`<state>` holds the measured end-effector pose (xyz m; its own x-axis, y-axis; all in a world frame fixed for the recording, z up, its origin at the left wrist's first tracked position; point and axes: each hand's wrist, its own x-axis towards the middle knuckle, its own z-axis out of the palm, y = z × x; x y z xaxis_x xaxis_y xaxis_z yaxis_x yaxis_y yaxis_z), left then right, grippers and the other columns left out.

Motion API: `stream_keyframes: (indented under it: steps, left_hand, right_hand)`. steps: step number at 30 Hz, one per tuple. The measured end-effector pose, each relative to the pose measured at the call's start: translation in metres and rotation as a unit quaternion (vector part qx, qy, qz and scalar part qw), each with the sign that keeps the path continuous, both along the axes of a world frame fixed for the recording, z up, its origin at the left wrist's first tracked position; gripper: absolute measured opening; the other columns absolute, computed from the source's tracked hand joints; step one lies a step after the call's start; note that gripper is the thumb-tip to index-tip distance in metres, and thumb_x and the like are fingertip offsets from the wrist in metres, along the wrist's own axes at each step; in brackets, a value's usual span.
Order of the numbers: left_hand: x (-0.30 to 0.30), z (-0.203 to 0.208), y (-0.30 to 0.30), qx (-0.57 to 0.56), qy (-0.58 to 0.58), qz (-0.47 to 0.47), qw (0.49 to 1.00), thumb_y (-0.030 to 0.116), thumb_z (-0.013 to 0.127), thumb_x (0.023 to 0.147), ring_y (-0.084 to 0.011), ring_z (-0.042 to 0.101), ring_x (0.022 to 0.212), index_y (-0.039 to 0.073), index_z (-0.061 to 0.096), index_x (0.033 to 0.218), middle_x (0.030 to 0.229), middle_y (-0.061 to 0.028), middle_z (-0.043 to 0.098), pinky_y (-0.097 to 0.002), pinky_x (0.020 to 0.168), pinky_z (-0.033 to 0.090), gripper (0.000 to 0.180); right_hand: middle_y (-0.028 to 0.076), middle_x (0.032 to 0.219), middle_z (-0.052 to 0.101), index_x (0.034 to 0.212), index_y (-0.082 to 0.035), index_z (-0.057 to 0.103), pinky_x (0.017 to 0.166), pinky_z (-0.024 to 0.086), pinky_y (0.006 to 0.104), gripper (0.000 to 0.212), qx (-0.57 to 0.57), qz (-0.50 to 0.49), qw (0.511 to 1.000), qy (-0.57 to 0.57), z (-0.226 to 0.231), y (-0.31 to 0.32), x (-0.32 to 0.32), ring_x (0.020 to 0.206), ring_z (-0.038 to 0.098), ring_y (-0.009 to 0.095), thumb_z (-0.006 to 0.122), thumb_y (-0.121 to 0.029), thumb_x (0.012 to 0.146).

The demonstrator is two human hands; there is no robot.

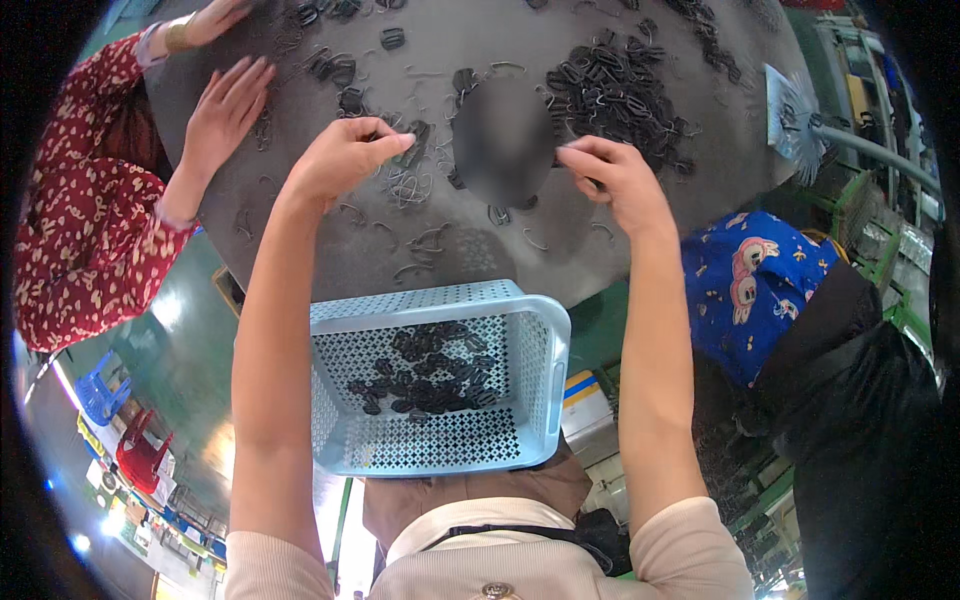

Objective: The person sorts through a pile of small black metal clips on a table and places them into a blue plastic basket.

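Note:
My left hand (350, 158) is over the grey table, thumb and forefinger pinched on a small black plastic buckle (417, 146). A tangle of thin wire-like pieces (408, 187) lies just below it. To the right, my right hand (615, 180) has its fingertips pressed together, next to a large heap of black buckles (620, 95); what they hold is too small to make out. Between my hands a dark oval blurred patch (503, 145) hides part of the tabletop. Below my hands, a light blue perforated basket (545, 310) holds a pile of black buckles (430, 370).
Loose buckles and bent thin scraps (430, 240) are scattered over the grey table (470, 275). At the left, another person's hands (225, 115) and red patterned sleeves reach onto it. A blue printed cloth (755, 280) is at the right edge. Stools (143, 450) stand at lower left.

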<state>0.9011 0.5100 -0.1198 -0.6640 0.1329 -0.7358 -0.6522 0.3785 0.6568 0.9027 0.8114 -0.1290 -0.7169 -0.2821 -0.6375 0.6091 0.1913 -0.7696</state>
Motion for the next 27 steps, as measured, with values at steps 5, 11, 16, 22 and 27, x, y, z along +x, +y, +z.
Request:
stream_keyframes:
  steps: [5, 11, 16, 22, 27]
  left_hand:
    - [0.003, 0.003, -0.004, 0.169, -0.007, 0.106, 0.980, 0.033, 0.063, 0.080, -0.0010, 0.037, 0.052, 0.010, 0.054, 0.074, 0.057, 0.0076, 0.040, -0.0167, 0.044, 0.026, 0.025]
    - [0.012, 0.008, 0.002, 0.070, -0.024, 0.038, 0.997, 0.029, 0.060, 0.083, -0.0017, 0.039, 0.051, 0.009, 0.054, 0.079, 0.059, 0.0074, 0.044, -0.0176, 0.045, 0.029, 0.021]
    - [0.023, 0.017, 0.002, 0.143, -0.019, 0.099, 0.985, 0.027, 0.060, 0.083, -0.0028, 0.042, 0.055, 0.008, 0.055, 0.082, 0.059, 0.0056, 0.044, -0.0169, 0.047, 0.031, 0.020]
    - [0.033, 0.012, -0.009, -0.116, 0.068, -0.056, 0.989, 0.023, 0.059, 0.083, -0.0031, 0.042, 0.056, 0.006, 0.056, 0.081, 0.063, 0.0042, 0.049, -0.0173, 0.048, 0.032, 0.017]
    - [0.033, 0.016, -0.002, 0.011, 0.020, -0.005, 1.000, 0.023, 0.058, 0.083, -0.0032, 0.043, 0.054, 0.006, 0.056, 0.080, 0.064, 0.0044, 0.049, -0.0179, 0.045, 0.032, 0.018]
  right_hand:
    - [-0.002, 0.065, 0.054, 0.089, -0.005, 0.061, 0.045, 0.028, 0.0172, 0.021, -0.153, -0.126, 0.980, -0.015, 0.014, -0.027, -0.014, 0.060, 0.052, 0.007, 0.060, -0.023, 0.080]
    - [0.008, 0.081, 0.065, 0.086, -0.005, 0.066, 0.070, 0.046, 0.0315, 0.027, 0.376, 0.146, 0.879, 0.254, -0.022, -0.108, -0.080, 0.075, 0.061, 0.019, 0.066, -0.029, 0.073]
    - [0.009, 0.083, 0.066, 0.084, -0.013, 0.069, 0.075, 0.047, 0.0353, 0.025, 0.441, 0.174, 0.856, 0.205, -0.022, -0.126, -0.093, 0.080, 0.062, 0.023, 0.069, -0.032, 0.068]
    - [0.008, 0.080, 0.065, 0.085, -0.009, 0.067, 0.074, 0.047, 0.0339, 0.030, 0.318, 0.124, 0.905, 0.255, -0.013, -0.099, -0.084, 0.079, 0.062, 0.022, 0.070, -0.033, 0.067]
    - [0.010, 0.082, 0.065, 0.084, -0.008, 0.067, 0.075, 0.047, 0.0350, 0.032, 0.436, 0.248, 0.831, 0.243, 0.001, -0.122, -0.086, 0.083, 0.062, 0.025, 0.071, -0.035, 0.066]
